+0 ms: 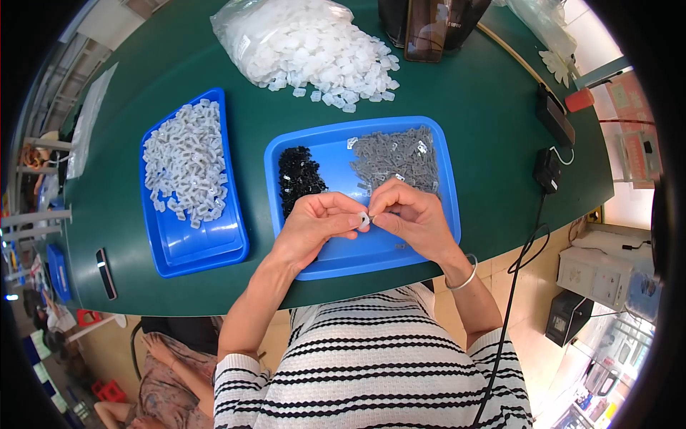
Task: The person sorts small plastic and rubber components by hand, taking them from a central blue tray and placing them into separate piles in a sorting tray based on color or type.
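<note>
My left hand (321,225) pinches a small white plastic piece (364,220) with a dark spot in it. Close against it, my right hand (409,214) is closed in a pinch at the piece's right side; whatever lies between those fingertips is too small to name. Both hands hover over a blue tray (343,266). Inside that tray, a heap of tiny black parts (300,171) lies at the left and a pile of small grey parts (393,159) at the right.
Left of the hands, a second blue tray (194,247) holds many assembled-looking whitish pieces (187,157). A clear bag (239,36) spills white plastic pieces (321,57) at the back. A phone (427,28), black adapters (547,171) and a cable edge the green table (500,129). Another person (171,372) sits at lower left.
</note>
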`<act>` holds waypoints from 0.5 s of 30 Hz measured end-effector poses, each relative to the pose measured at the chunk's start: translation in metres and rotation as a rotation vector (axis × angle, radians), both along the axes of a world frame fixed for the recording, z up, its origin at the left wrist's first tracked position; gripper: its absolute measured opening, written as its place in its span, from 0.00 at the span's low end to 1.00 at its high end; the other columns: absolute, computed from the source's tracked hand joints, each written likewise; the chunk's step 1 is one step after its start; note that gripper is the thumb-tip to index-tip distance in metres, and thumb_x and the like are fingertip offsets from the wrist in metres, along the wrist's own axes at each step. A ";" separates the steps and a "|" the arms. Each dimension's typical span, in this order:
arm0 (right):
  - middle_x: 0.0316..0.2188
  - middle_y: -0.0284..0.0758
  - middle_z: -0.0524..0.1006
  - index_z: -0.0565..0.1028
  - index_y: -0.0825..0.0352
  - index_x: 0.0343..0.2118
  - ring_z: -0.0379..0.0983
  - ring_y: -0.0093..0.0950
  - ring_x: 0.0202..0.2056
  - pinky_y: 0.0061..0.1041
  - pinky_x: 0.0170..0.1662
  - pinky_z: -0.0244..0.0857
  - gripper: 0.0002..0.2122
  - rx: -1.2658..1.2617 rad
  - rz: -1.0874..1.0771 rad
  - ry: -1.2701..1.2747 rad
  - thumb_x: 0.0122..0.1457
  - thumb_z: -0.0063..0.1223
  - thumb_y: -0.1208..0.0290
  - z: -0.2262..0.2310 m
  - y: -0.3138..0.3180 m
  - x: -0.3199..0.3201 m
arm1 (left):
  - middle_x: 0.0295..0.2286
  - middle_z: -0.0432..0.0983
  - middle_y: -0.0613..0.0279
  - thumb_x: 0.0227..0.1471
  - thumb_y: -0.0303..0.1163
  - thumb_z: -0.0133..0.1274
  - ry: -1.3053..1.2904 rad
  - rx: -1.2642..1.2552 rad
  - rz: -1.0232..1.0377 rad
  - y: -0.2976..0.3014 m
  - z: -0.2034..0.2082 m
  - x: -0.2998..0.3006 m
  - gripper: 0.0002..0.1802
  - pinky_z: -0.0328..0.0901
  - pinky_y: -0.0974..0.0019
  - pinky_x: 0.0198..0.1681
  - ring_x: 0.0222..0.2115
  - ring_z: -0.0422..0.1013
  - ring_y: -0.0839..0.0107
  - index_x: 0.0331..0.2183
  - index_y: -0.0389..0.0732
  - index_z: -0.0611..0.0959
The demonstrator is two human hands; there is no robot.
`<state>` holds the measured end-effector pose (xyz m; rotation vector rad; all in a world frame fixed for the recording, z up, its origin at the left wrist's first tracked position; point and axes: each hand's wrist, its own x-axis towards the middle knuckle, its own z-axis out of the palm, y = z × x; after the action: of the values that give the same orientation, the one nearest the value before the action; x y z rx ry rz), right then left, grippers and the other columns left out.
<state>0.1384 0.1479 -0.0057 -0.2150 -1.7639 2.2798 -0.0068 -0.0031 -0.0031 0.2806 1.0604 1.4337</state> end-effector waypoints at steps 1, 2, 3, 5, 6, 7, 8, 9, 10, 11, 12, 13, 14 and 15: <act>0.36 0.33 0.71 0.75 0.71 0.33 0.71 0.22 0.38 0.20 0.43 0.67 0.02 -0.001 -0.001 -0.001 0.57 0.54 0.82 0.001 0.000 0.000 | 0.29 0.79 0.55 0.48 0.20 0.58 0.043 -0.043 0.060 0.001 0.004 0.003 0.06 0.71 0.75 0.32 0.29 0.76 0.72 0.33 0.32 0.81; 0.36 0.34 0.71 0.75 0.72 0.33 0.72 0.22 0.37 0.20 0.42 0.68 0.02 -0.007 -0.006 0.002 0.57 0.53 0.82 0.001 0.000 0.001 | 0.29 0.79 0.55 0.48 0.20 0.58 0.042 -0.044 0.059 0.000 0.003 0.005 0.06 0.71 0.75 0.32 0.29 0.76 0.72 0.33 0.32 0.81; 0.36 0.34 0.71 0.75 0.72 0.33 0.72 0.22 0.37 0.20 0.42 0.68 0.02 -0.013 -0.010 0.005 0.57 0.53 0.81 0.002 0.000 0.001 | 0.29 0.79 0.56 0.48 0.20 0.58 0.079 -0.021 0.080 0.000 0.003 0.006 0.06 0.70 0.75 0.32 0.30 0.76 0.73 0.33 0.33 0.81; 0.36 0.34 0.71 0.75 0.72 0.34 0.72 0.22 0.36 0.20 0.41 0.68 0.03 -0.017 -0.025 0.000 0.58 0.53 0.82 0.002 -0.002 0.000 | 0.30 0.80 0.56 0.48 0.20 0.58 0.116 0.001 0.101 -0.001 0.005 0.009 0.07 0.69 0.75 0.33 0.30 0.75 0.74 0.33 0.33 0.81; 0.35 0.33 0.71 0.74 0.73 0.35 0.72 0.21 0.36 0.20 0.41 0.68 0.03 -0.019 -0.041 -0.006 0.58 0.53 0.82 0.002 -0.003 0.000 | 0.30 0.80 0.57 0.49 0.21 0.58 0.170 -0.001 0.120 -0.001 0.006 0.011 0.07 0.69 0.75 0.34 0.31 0.75 0.76 0.34 0.33 0.81; 0.35 0.33 0.71 0.74 0.73 0.35 0.72 0.21 0.36 0.20 0.41 0.68 0.03 -0.020 -0.041 -0.006 0.58 0.53 0.82 0.002 -0.004 0.000 | 0.31 0.80 0.58 0.50 0.21 0.58 0.225 -0.004 0.140 0.000 0.007 0.012 0.07 0.70 0.75 0.35 0.32 0.75 0.77 0.35 0.33 0.81; 0.34 0.32 0.71 0.74 0.72 0.36 0.71 0.20 0.37 0.20 0.41 0.68 0.04 -0.061 -0.047 -0.068 0.58 0.53 0.82 0.002 -0.005 0.001 | 0.31 0.80 0.58 0.50 0.21 0.58 0.224 -0.004 0.140 0.000 0.008 0.012 0.07 0.70 0.75 0.35 0.32 0.75 0.77 0.35 0.33 0.81; 0.33 0.32 0.71 0.73 0.72 0.37 0.71 0.19 0.37 0.19 0.40 0.68 0.05 -0.102 -0.053 -0.130 0.58 0.52 0.82 0.002 -0.006 0.002 | 0.31 0.80 0.58 0.50 0.22 0.57 0.231 0.001 0.150 0.001 0.008 0.013 0.07 0.69 0.75 0.35 0.31 0.75 0.77 0.35 0.33 0.81; 0.33 0.32 0.71 0.73 0.72 0.37 0.71 0.19 0.37 0.19 0.40 0.68 0.05 -0.102 -0.054 -0.131 0.58 0.52 0.82 0.002 -0.007 0.002 | 0.31 0.80 0.58 0.51 0.22 0.57 0.238 0.005 0.160 0.001 0.008 0.013 0.07 0.69 0.76 0.35 0.31 0.75 0.78 0.35 0.33 0.80; 0.33 0.32 0.72 0.71 0.72 0.38 0.71 0.18 0.36 0.18 0.40 0.68 0.06 -0.093 -0.091 -0.125 0.57 0.52 0.83 0.002 -0.009 0.001 | 0.31 0.80 0.58 0.51 0.22 0.57 0.237 0.005 0.160 0.002 0.008 0.014 0.07 0.69 0.76 0.35 0.31 0.75 0.78 0.35 0.33 0.80; 0.33 0.32 0.72 0.70 0.71 0.39 0.70 0.18 0.35 0.18 0.39 0.68 0.08 -0.084 -0.128 -0.119 0.57 0.52 0.83 0.002 -0.011 0.000 | 0.30 0.80 0.59 0.51 0.22 0.57 0.242 -0.001 0.159 0.003 0.007 0.014 0.07 0.69 0.76 0.35 0.31 0.75 0.78 0.35 0.33 0.80; 0.33 0.32 0.72 0.70 0.71 0.39 0.70 0.18 0.35 0.18 0.39 0.68 0.08 -0.084 -0.128 -0.120 0.57 0.52 0.83 0.002 -0.012 0.001 | 0.30 0.80 0.59 0.51 0.22 0.57 0.248 -0.007 0.159 0.003 0.006 0.014 0.07 0.69 0.76 0.35 0.31 0.75 0.78 0.35 0.33 0.80; 0.33 0.32 0.73 0.69 0.70 0.40 0.70 0.18 0.35 0.18 0.39 0.68 0.09 -0.041 -0.156 -0.120 0.57 0.52 0.83 0.001 -0.013 0.001 | 0.30 0.80 0.59 0.51 0.22 0.57 0.247 -0.007 0.158 0.004 0.005 0.014 0.07 0.69 0.76 0.35 0.31 0.75 0.78 0.35 0.33 0.80; 0.33 0.32 0.73 0.68 0.70 0.40 0.70 0.18 0.35 0.18 0.38 0.68 0.09 0.002 -0.185 -0.120 0.57 0.52 0.84 0.001 -0.014 0.001 | 0.30 0.80 0.60 0.51 0.22 0.57 0.234 -0.006 0.167 0.004 0.005 0.014 0.06 0.69 0.77 0.35 0.31 0.74 0.78 0.35 0.34 0.80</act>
<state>0.1394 0.1335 -0.0051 -0.5022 -1.7232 2.1735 0.0075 0.0006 0.0017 0.3689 1.3028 1.5738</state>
